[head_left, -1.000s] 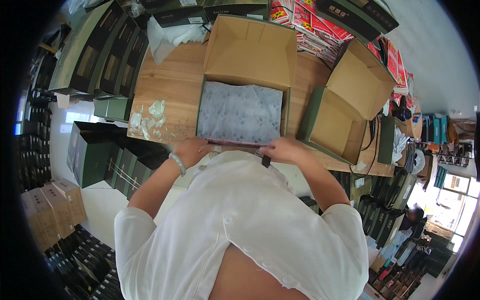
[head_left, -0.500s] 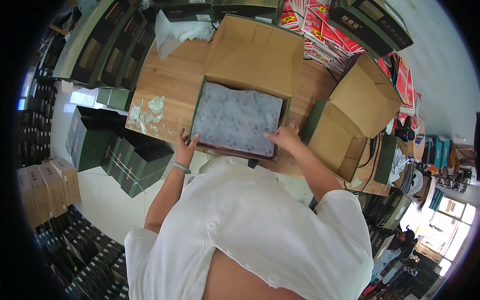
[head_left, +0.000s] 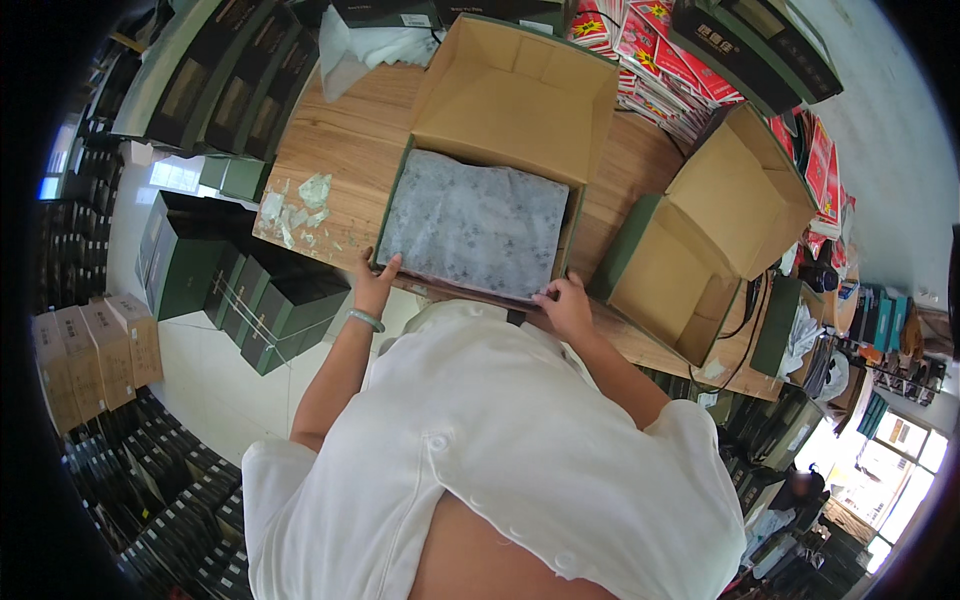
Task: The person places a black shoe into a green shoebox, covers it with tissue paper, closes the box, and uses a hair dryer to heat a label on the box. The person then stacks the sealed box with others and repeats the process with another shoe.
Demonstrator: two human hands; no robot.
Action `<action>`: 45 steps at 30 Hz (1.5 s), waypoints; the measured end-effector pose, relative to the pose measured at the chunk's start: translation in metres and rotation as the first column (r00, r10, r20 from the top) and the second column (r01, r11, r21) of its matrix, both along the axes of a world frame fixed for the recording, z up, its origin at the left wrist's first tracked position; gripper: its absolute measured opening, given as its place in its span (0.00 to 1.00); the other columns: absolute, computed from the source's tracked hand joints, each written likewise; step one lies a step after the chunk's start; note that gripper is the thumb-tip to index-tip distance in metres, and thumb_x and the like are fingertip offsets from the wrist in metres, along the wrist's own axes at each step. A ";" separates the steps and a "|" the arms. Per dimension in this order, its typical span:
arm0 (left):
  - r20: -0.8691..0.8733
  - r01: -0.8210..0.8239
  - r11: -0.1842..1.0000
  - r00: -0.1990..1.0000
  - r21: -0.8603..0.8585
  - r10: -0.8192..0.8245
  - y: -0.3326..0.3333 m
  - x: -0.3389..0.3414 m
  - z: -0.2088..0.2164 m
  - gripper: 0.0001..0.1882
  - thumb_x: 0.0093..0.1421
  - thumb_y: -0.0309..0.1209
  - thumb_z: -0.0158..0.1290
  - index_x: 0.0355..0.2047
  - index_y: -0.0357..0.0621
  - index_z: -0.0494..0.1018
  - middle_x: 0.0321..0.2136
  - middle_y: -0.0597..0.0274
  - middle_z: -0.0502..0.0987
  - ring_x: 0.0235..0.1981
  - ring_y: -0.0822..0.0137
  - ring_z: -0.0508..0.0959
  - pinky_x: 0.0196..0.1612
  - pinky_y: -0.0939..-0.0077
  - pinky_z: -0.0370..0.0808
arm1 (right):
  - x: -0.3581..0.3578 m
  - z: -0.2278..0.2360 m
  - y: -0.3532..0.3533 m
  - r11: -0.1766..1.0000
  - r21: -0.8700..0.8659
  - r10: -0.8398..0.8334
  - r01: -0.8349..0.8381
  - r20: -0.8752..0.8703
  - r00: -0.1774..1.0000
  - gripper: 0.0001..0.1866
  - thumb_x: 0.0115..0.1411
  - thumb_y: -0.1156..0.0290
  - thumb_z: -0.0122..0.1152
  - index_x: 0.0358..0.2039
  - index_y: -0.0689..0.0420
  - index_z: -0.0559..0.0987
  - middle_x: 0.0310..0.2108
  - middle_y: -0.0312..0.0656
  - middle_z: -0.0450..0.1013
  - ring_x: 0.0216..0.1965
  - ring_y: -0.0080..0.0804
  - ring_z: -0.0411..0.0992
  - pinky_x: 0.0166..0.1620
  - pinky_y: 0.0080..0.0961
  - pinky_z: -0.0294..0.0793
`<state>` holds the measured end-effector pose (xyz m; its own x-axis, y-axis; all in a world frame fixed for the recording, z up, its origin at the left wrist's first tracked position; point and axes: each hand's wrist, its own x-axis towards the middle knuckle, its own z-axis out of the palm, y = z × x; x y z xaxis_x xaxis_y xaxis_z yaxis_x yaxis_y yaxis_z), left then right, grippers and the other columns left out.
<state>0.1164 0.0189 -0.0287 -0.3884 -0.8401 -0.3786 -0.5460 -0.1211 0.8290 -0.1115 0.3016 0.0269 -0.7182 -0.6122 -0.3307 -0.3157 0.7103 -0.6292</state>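
A green cardboard box (head_left: 515, 95) with a brown inside stands on the table before me, its lid tilted back. Grey patterned tissue paper (head_left: 475, 222) covers what lies in it, so the contents are hidden. At the front left corner, my left hand (head_left: 375, 285) grips the box wall, thumb toward the paper and fingers outside. My right hand (head_left: 568, 305) holds the front right corner, its fingertips at the rim beside the paper's edge.
A second open box (head_left: 690, 270) stands to the right. Scraps of paper (head_left: 300, 205) lie on the wooden table (head_left: 345, 135) at left. Stacked green boxes (head_left: 215, 80), red printed packets (head_left: 660, 45) and a white plastic bag (head_left: 365, 50) surround it. Tied boxes (head_left: 265, 315) stand on the floor.
My right hand has moved from over the paper down to the box's front right corner. My left hand has closed in on the front left corner. The paper lies slightly flatter.
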 end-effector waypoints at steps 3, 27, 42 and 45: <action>0.016 0.022 1.000 1.000 0.007 -0.022 0.003 -0.005 0.016 0.43 0.53 0.47 0.65 0.59 0.30 0.60 0.48 0.46 0.74 0.46 0.60 0.75 0.50 0.71 0.72 | 0.004 -0.027 0.016 0.999 -0.024 0.025 -0.029 -0.144 0.989 0.15 0.47 0.67 0.72 0.26 0.62 0.75 0.33 0.53 0.70 0.40 0.50 0.72 0.41 0.39 0.71; -0.274 0.039 0.697 0.934 0.716 0.230 0.003 0.013 0.036 0.49 0.59 0.72 0.28 0.66 0.44 0.51 0.59 0.37 0.64 0.59 0.44 0.67 0.62 0.50 0.62 | -0.223 -0.063 -0.119 0.791 -0.317 -0.277 0.522 0.576 0.769 0.32 0.67 0.59 0.54 0.64 0.64 0.59 0.62 0.45 0.63 0.63 0.39 0.59 0.64 0.30 0.57; -0.188 0.007 0.873 0.977 0.488 0.098 -0.077 0.023 0.029 0.44 0.60 0.70 0.34 0.66 0.56 0.58 0.60 0.52 0.65 0.61 0.52 0.64 0.62 0.55 0.56 | -0.060 0.028 -0.005 0.857 -0.250 -0.427 0.450 0.145 0.893 0.30 0.66 0.53 0.53 0.61 0.60 0.66 0.58 0.57 0.66 0.60 0.50 0.65 0.60 0.36 0.64; -0.170 0.226 0.918 0.969 0.327 -0.178 -0.070 -0.004 0.045 0.41 0.62 0.65 0.39 0.66 0.48 0.58 0.59 0.48 0.67 0.60 0.53 0.66 0.59 0.63 0.62 | 0.006 0.007 -0.025 0.895 -0.211 -0.391 0.394 0.056 0.919 0.35 0.66 0.48 0.47 0.61 0.65 0.63 0.53 0.63 0.69 0.56 0.58 0.66 0.59 0.39 0.64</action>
<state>0.1124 -0.0513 0.0162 -0.6032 -0.5677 -0.5603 -0.4752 -0.3084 0.8241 -0.1054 0.2765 0.0341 -0.9115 -0.3383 -0.2340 -0.0305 0.6228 -0.7818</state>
